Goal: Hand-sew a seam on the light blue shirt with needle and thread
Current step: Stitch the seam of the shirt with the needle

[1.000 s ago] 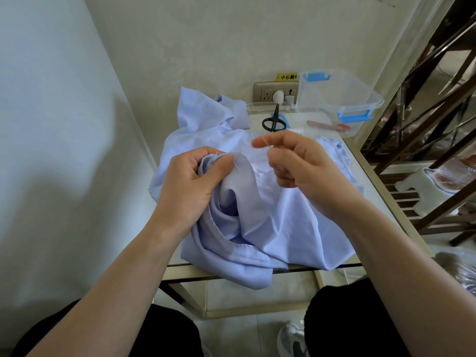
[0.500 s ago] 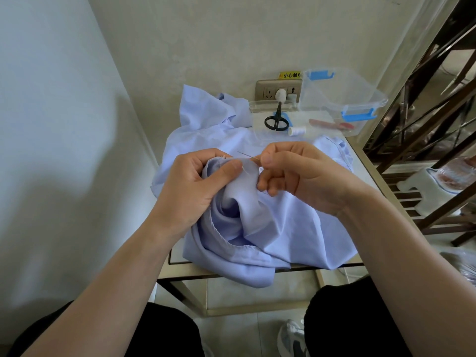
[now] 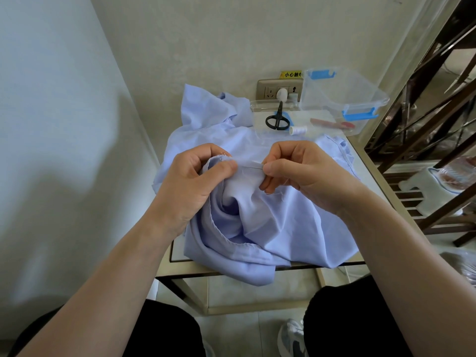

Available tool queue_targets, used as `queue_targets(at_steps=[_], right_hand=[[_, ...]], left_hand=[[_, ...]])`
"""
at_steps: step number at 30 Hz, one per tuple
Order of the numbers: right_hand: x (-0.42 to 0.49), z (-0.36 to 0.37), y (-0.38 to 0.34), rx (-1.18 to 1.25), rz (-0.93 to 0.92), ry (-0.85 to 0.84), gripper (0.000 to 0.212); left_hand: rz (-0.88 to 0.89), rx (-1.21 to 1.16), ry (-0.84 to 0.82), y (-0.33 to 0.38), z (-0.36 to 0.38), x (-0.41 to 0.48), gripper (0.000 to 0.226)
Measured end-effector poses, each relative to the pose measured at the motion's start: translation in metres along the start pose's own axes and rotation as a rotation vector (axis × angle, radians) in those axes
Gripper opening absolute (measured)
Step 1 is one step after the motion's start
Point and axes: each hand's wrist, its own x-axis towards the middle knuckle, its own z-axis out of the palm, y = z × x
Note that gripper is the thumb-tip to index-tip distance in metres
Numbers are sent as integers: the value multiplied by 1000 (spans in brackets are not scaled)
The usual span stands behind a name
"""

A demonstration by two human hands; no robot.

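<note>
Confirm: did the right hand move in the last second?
Yes. The right hand drew back from the scissors, down-frame, and now pinches the needle at the shirt fold.

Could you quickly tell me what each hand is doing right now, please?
Left hand: grips the shirt fold.
Right hand: pinches the needle.

The left hand (image 3: 190, 186), the right hand (image 3: 304, 173) and both long arms are bare, black trousers (image 3: 345, 320) cover both legs at the bottom of the frame, and a grey and white shoe (image 3: 290, 337) with a dark stripe shows between them.
</note>
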Motion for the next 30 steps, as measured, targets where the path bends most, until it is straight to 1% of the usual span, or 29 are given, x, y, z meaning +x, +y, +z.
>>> queue_targets(at_steps=[6, 16, 23, 27, 30], right_hand=[[-1, -1, -1, 14, -13, 22, 10], [-3, -1, -4, -30, -3, 40, 9], [-4, 0, -5, -87, 0, 63, 14], [-5, 1, -4, -131, -1, 90, 9], [-5, 3, -3, -150, -12, 98, 9]], left_hand=[[22, 15, 8, -1, 0, 1, 13], [32, 21, 13, -2, 0, 1, 12], [51, 25, 5, -2, 0, 1, 9], [66, 61, -7, -3, 0, 1, 11], [67, 72, -7, -3, 0, 0, 11]])
